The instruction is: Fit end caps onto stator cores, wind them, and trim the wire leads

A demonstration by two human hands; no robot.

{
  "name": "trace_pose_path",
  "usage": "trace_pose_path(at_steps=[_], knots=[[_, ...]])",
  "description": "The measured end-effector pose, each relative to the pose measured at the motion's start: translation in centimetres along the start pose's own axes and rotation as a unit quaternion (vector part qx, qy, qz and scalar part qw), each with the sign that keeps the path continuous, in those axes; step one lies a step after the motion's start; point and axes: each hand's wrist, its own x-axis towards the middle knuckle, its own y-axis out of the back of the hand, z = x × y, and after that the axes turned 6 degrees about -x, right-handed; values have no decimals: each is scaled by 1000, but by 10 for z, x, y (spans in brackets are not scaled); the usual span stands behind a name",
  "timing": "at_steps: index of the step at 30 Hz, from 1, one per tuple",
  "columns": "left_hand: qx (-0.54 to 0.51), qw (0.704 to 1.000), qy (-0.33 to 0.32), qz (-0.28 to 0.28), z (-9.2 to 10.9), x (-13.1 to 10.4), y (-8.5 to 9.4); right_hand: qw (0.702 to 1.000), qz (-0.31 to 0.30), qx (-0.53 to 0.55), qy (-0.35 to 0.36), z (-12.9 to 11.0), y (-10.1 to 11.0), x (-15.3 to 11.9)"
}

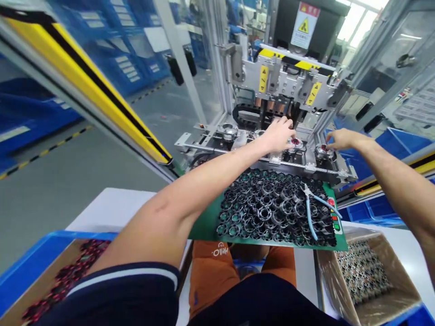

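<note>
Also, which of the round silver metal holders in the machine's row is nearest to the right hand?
The rightmost holder, with a red part in its middle; the right hand is at its edge, and the other holders sit further left.

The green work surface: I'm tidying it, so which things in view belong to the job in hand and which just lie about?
In use: machine; red-centred parts by the left hand and right hand; dark rings on the green surface; probably the boxed red parts and boxed metal rings.

Seemingly just lying about: pliers, untouched on the rings; blue bins in the background.
</note>
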Motion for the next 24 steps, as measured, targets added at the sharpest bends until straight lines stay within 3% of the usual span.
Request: trace_pose_path(at_steps=[3, 5, 11, 15, 19, 22, 24], knots=[[17, 999, 18, -21, -3, 30, -30, 996, -72, 40, -18, 5, -36, 0], [25, 999, 27, -27, -8, 40, -40, 991, -112, 71, -18, 4, -51, 3], [40, 999, 26, -21, -16, 54, -44, 972, -196, 129, -28, -3, -67, 20], [49, 998, 9, -47, -18, 55, -48, 970, -186, 155, -26, -2, -55, 16], [44, 994, -9, -97, -21, 59, -62, 975, -133, 178, -28, 16, -22, -12], [37, 993, -6, -115, -20, 64, -70, 980, -96, 174, -18, 26, 2, -59], [32, 993, -7, -110, -17, 67, -68, 984, -61, 165, 24, 22, 7, -110]])
